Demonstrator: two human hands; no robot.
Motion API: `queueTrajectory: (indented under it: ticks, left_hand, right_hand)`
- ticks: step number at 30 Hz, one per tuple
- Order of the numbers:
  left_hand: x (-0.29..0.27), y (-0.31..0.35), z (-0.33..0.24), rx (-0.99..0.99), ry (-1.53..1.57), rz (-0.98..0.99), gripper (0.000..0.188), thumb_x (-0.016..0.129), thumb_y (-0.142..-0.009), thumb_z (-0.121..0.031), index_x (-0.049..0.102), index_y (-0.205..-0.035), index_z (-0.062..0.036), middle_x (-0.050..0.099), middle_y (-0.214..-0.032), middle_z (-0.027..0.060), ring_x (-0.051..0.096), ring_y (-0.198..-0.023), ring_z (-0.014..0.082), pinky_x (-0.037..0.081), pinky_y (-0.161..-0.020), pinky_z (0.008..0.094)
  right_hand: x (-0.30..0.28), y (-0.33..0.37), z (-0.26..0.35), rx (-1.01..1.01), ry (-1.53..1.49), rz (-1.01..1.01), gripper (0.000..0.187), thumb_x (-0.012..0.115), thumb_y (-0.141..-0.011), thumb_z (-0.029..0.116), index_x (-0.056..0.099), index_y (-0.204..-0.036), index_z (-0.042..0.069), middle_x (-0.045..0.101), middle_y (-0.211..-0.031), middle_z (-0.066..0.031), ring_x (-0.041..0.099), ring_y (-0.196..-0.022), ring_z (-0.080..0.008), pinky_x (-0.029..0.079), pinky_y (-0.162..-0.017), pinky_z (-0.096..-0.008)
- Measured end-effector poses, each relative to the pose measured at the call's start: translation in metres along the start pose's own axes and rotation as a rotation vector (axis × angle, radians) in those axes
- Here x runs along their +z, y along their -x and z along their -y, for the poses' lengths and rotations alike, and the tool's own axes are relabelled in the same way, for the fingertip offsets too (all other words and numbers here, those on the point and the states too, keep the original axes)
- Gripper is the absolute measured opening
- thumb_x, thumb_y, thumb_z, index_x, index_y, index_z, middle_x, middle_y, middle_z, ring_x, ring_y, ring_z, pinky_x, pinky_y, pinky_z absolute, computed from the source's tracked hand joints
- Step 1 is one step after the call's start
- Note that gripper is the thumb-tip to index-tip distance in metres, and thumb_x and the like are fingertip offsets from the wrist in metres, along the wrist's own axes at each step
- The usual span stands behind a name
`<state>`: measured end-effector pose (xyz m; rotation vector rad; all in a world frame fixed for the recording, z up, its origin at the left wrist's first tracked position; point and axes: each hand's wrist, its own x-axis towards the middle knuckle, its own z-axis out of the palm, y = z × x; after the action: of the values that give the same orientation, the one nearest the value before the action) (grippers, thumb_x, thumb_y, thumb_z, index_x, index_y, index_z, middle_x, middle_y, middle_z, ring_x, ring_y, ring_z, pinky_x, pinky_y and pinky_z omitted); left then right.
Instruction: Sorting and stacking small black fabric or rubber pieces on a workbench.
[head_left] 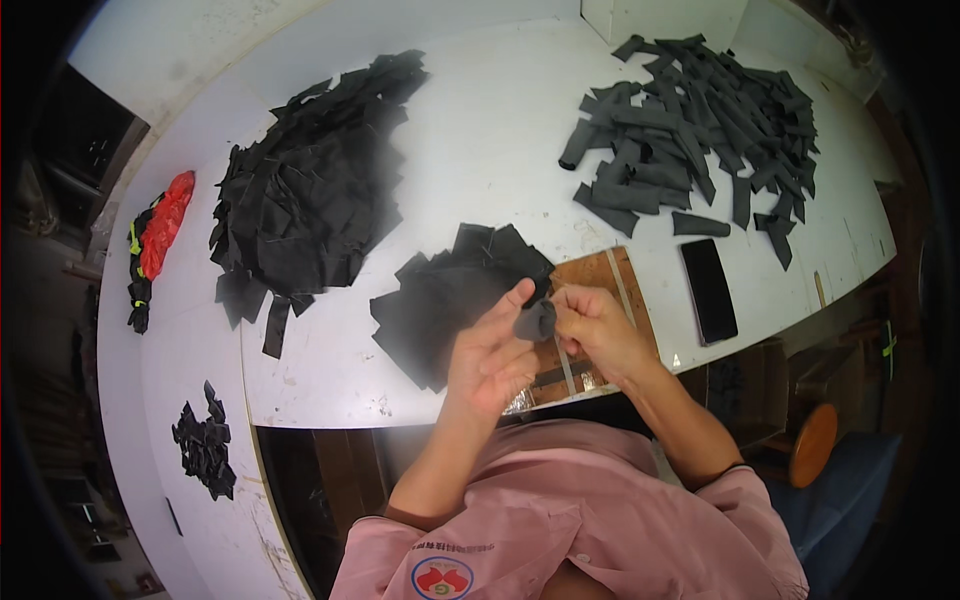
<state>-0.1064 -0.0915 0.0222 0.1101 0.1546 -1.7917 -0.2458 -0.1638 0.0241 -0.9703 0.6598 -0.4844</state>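
Observation:
Between my two hands is a small dark grey fabric piece (534,321), bunched and rounded in shape. The thumb and fingers of my right hand (603,337) pinch its right side. My left hand (489,352) grips the piece from the left, its index finger pointing up and the other fingers bent; part of that grip is hidden. Just beyond and to the left of my hands lies a small pile of flat black fabric pieces (440,300). Under my right hand is a brown wooden board (631,290) with pale strips across it.
A large heap of black fabric pieces (310,190) covers the left of the white table (490,130). Rolled grey fabric tubes (690,130) are piled at the far right, near a black phone (708,291). Red plastic (168,225) and black scraps (204,443) lie on the left side surface.

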Motion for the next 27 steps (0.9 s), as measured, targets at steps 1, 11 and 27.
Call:
queueTrajectory:
  ticks: [1,11,27]
  left_hand:
    - [0.001,0.0,0.0,-0.018,0.069,0.018,0.036,0.034,-0.081,0.0,0.041,-0.116,0.0009,0.058,-0.08,0.0127,0.033,-0.03,0.0051,0.024,-0.03,0.0193]
    - [0.009,0.012,0.017,0.383,-1.036,-0.364,0.035,0.053,-0.078,-0.007,0.045,-0.111,0.0029,0.05,-0.1,0.0141,0.047,-0.051,0.0072,0.036,-0.044,0.0199]
    - [0.016,0.012,0.022,0.847,-1.089,-0.131,0.021,0.061,-0.077,-0.012,0.054,-0.09,0.0026,0.056,-0.095,0.0161,0.053,-0.09,0.0206,0.041,-0.084,0.0346]
  right_hand:
    - [0.001,-0.001,0.005,-0.035,0.055,-0.02,0.016,0.053,-0.081,0.017,0.055,-0.072,0.004,0.045,-0.058,0.0034,0.038,-0.049,-0.0029,0.028,-0.044,-0.0169]
    - [-0.011,-0.013,-0.005,-0.017,-0.01,0.146,0.015,0.054,-0.082,0.015,0.051,-0.071,0.005,0.046,-0.062,0.0033,0.042,-0.051,-0.004,0.032,-0.045,-0.016]
    - [-0.004,0.003,0.01,-0.888,1.384,-0.039,0.026,0.066,-0.064,0.021,0.048,-0.062,0.002,0.047,-0.062,-0.0085,0.051,-0.059,-0.0247,0.041,-0.05,-0.0338]
